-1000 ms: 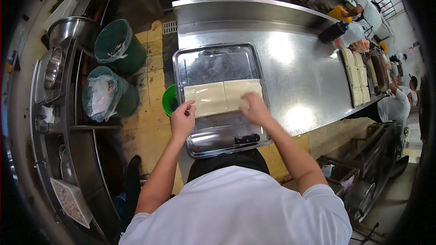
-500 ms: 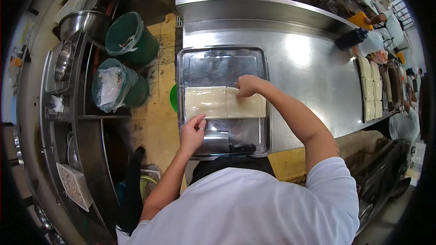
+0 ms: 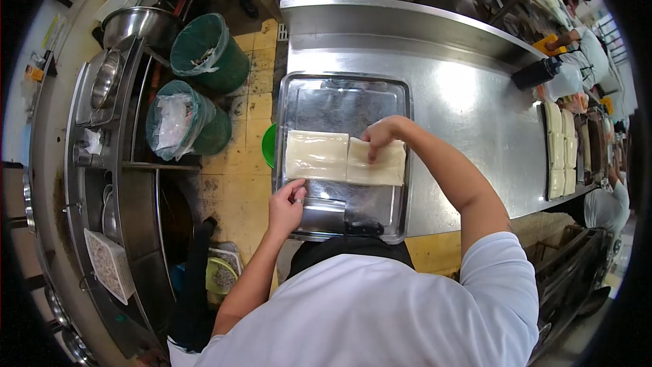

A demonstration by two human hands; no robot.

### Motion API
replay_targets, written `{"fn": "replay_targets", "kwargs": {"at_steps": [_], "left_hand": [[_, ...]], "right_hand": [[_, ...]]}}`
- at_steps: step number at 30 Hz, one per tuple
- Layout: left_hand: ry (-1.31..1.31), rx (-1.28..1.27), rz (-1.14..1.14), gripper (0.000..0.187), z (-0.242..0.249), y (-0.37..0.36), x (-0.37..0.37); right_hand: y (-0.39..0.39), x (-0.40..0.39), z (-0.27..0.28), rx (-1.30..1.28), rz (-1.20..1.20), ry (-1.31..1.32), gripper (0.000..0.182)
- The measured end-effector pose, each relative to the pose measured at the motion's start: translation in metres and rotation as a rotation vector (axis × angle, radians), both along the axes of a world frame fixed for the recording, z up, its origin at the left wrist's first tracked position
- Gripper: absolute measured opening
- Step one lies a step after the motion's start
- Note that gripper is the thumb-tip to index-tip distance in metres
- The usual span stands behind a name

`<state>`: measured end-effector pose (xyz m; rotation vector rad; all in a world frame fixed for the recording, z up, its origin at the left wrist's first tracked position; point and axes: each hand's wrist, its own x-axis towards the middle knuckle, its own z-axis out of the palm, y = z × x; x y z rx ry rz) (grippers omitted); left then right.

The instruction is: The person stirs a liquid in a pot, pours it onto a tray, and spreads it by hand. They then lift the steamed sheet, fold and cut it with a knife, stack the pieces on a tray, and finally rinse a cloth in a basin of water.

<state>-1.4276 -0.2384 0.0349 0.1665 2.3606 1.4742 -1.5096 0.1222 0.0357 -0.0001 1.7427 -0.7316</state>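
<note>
Two pale, glossy slabs that look like dough lie side by side on a metal tray (image 3: 346, 102). My right hand (image 3: 384, 134) is over the right slab (image 3: 384, 170), a finger pointing down onto its surface and the others bent. Near the lower left corner of the left slab (image 3: 316, 155), my left hand (image 3: 286, 205) rests by the tray's edge, its fingers loosely bent and apart, a ring on one. On the near side of the tray lies a cleaver, its broad blade (image 3: 324, 214) beside the left hand and its black handle (image 3: 365, 228) toward the right.
The tray sits on a steel counter (image 3: 468, 156) with a raised back edge. Farther right are a dark bottle (image 3: 536, 73) and a tray of pale slabs (image 3: 557, 153). Lined bins (image 3: 221, 68) stand on the floor at left. Other people work at far right.
The right slab has shifted slightly toward my body, so its top edge sits lower than the left slab's. My right hand has moved inward over it, and the whole view has shifted slightly.
</note>
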Motion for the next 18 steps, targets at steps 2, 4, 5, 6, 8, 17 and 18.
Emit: {"fn": "replay_targets", "kwargs": {"at_steps": [2, 4, 5, 6, 8, 17, 18], "left_hand": [[0.0, 0.009, -0.001, 0.022, 0.002, -0.001, 0.001], [0.017, 0.024, -0.005, 0.022, 0.005, -0.002, 0.002], [0.032, 0.021, -0.009, 0.022, 0.006, -0.002, 0.002], [0.046, 0.018, -0.014, 0.022, 0.007, -0.003, 0.002], [0.056, 0.026, -0.012, 0.022, 0.009, -0.005, 0.003], [0.103, 0.01, -0.085, 0.023, 0.014, 0.001, -0.033], [0.159, -0.039, -0.141, 0.023, 0.018, 0.007, -0.044]], "right_hand": [[0.002, 0.001, -0.003, -0.02, -0.023, -0.026, 0.041], [0.005, 0.004, -0.003, -0.038, -0.122, -0.148, 0.039], [0.006, 0.005, -0.004, -0.046, -0.149, -0.187, 0.038], [0.006, 0.008, -0.002, -0.055, -0.178, -0.227, 0.036], [0.006, 0.017, -0.005, -0.086, -0.233, -0.273, 0.035], [0.029, 0.081, -0.022, -0.306, -0.527, -0.234, 0.034], [0.03, 0.093, -0.026, -0.311, -0.548, -0.192, 0.033]]}}
